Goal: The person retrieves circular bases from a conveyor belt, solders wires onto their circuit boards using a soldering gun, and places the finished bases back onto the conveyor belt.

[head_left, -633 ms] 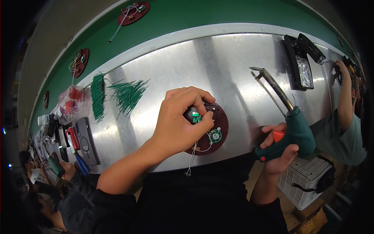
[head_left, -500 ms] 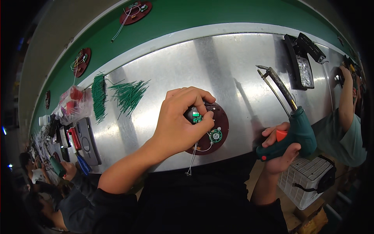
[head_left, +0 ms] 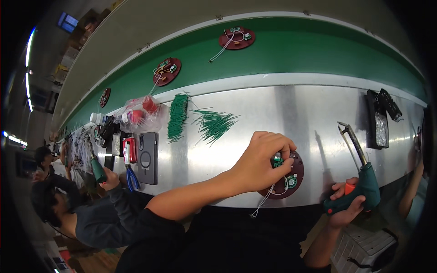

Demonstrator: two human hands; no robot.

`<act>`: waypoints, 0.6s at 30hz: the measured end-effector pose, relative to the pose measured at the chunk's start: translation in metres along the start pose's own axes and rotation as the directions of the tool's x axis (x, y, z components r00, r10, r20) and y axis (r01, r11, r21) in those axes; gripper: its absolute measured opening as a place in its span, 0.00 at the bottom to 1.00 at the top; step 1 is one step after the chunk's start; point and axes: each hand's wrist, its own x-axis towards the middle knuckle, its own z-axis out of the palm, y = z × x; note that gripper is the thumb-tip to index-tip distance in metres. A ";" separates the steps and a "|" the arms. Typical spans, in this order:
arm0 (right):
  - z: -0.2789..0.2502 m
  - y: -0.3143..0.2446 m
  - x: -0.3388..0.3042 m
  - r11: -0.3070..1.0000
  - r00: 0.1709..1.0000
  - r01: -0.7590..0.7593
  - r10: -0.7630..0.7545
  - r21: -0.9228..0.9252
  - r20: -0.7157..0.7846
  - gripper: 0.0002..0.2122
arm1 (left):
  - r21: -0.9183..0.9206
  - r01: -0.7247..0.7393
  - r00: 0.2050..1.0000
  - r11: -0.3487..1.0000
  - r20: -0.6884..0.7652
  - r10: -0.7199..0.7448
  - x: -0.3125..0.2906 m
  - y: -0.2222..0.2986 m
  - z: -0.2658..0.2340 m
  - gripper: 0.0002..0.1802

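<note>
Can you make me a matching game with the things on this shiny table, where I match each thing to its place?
Things:
1. soldering gun
2. small green circuit board
3. phone
4. loose green wires

Places:
A. lying flat on the metal table, beside a red tool
B. gripped in the right hand, tip pointing up
C. under the fingertips of the left hand, on a dark red round tray
D. scattered in a pile on the table, far from both hands

Pairs: 1-B, 2-C, 3-A, 4-D
</note>
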 end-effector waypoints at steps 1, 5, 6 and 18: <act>0.002 0.000 0.000 1.000 1.000 0.009 -0.009 0.001 0.006 0.34 | 0.019 0.013 0.999 1.000 0.031 -0.014 -0.002 0.002 -0.003 0.09; 0.004 0.000 -0.001 0.999 0.999 0.038 -0.038 0.002 0.003 0.33 | 0.177 -0.082 0.989 0.981 0.137 0.058 -0.014 0.012 -0.011 0.16; 0.007 -0.002 0.000 0.999 0.999 0.039 -0.039 -0.014 0.001 0.32 | 0.181 -0.091 0.989 0.979 0.131 0.068 -0.018 0.015 -0.014 0.16; 0.006 0.003 -0.002 0.997 0.998 0.059 -0.058 0.050 -0.021 0.30 | 0.462 -0.133 0.899 0.877 0.429 -0.089 -0.007 0.051 -0.041 0.33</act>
